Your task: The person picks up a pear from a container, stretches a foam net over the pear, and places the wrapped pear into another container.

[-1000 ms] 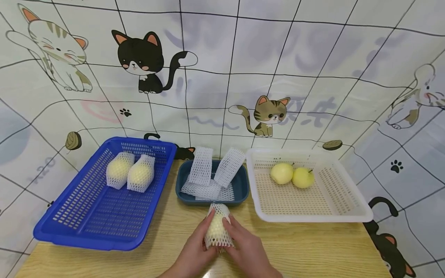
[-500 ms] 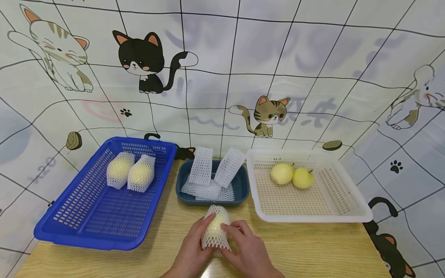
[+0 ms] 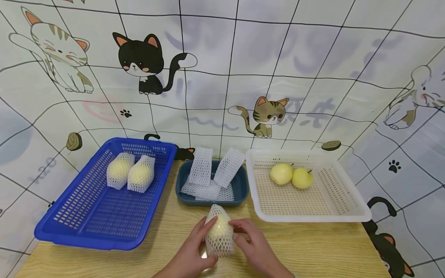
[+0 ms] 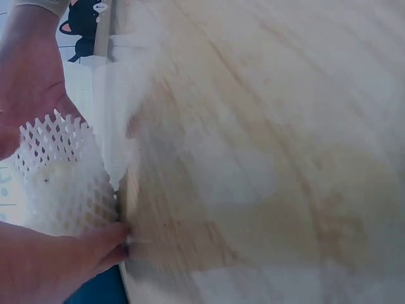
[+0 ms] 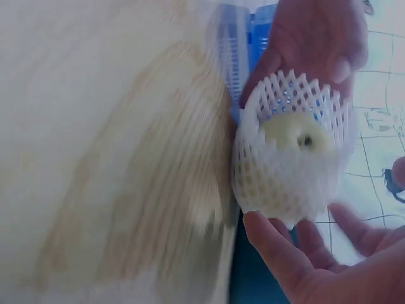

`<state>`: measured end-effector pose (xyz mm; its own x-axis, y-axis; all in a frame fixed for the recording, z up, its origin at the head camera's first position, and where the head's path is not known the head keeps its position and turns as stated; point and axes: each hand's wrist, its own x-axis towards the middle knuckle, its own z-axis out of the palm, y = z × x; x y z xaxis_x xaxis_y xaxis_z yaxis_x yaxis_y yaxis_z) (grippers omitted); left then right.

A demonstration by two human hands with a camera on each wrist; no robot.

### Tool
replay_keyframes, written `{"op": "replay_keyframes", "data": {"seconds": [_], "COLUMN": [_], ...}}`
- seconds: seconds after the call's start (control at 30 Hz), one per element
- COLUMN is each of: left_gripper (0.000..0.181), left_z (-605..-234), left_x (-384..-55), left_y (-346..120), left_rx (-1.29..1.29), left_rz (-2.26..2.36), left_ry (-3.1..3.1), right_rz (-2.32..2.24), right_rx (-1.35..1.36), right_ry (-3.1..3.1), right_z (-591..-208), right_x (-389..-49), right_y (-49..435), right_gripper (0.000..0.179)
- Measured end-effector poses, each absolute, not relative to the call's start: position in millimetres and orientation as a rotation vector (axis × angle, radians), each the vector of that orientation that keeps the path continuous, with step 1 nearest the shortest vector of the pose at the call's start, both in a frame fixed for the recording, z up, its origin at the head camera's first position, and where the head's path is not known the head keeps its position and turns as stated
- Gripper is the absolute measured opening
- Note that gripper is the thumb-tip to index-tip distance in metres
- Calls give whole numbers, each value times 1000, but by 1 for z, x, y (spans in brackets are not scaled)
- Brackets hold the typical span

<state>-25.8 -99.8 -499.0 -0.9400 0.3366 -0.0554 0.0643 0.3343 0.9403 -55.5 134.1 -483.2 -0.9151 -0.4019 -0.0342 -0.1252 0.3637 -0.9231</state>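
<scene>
A pale yellow apple sits inside a white foam net sleeve, near the front of the table. My left hand holds it from the left, its index finger along the upper side and its thumb near the lower end. On the right side, my right hand has its bent index finger and thumb against the net. The fruit's dimpled end shows through the sleeve's open end in the right wrist view, where the right fingertips touch the net. Some fingers are hidden behind the fruit.
A dark teal tray of several foam net sleeves stands just beyond the hands. To the left is a blue basket with two sleeved apples; to the right, a white basket with two bare apples.
The sleeved apple has turned slightly and its lower end now points more to the right. My left thumb has moved lower and apart from the right hand, which has shifted a little up the right side.
</scene>
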Motion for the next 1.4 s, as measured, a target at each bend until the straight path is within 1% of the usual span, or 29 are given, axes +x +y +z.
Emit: {"op": "replay_keyframes", "data": {"seconds": [0.13, 0.23, 0.33, 0.4, 0.57, 0.63, 0.77, 0.93, 1.07, 1.17, 1.3, 1.4], "left_gripper": [81, 77, 78, 79, 84, 85, 83, 79, 69, 64, 72, 78], "left_z": [-498, -495, -492, -492, -493, -493, -495, -498, -498, -496, -493, -491], "left_x": [-27, -28, -30, -32, -36, -38, -41, -46, -45, -44, -43, -42], "left_y": [-100, -99, -98, -97, -91, -89, -82, -78, -80, -83, -87, -87], "left_rx": [322, 199, 45, -12, -47, -51, -47, -35, -91, -109, -58, -59], "left_rz": [1861, 2010, 2065, 2079, 2035, 2028, 2051, 2068, 2051, 2083, 2120, 2098], "left_ry": [2155, 2006, 1968, 1960, 1970, 1964, 1929, 1907, 1951, 1879, 1715, 1703], "right_rz": [-1730, -1808, -1791, -1752, -1667, -1664, -1681, -1717, -1836, -1925, -2004, -2044], "right_rx": [-366, -261, -179, -151, -124, -107, -101, -96, -43, -6, -6, -43], "right_ry": [2208, 2110, 2136, 2195, 2264, 2240, 2180, 2147, 1990, 1856, 1769, 1720], "right_z": [-482, -481, -481, -483, -487, -487, -486, -485, -485, -483, -480, -477], "right_x": [-57, -59, -60, -61, -66, -67, -70, -71, -69, -68, -65, -62], "right_y": [132, 129, 126, 125, 125, 126, 127, 126, 128, 129, 129, 128], "right_gripper": [35, 39, 43, 46, 63, 67, 67, 59, 54, 55, 58, 60]}}
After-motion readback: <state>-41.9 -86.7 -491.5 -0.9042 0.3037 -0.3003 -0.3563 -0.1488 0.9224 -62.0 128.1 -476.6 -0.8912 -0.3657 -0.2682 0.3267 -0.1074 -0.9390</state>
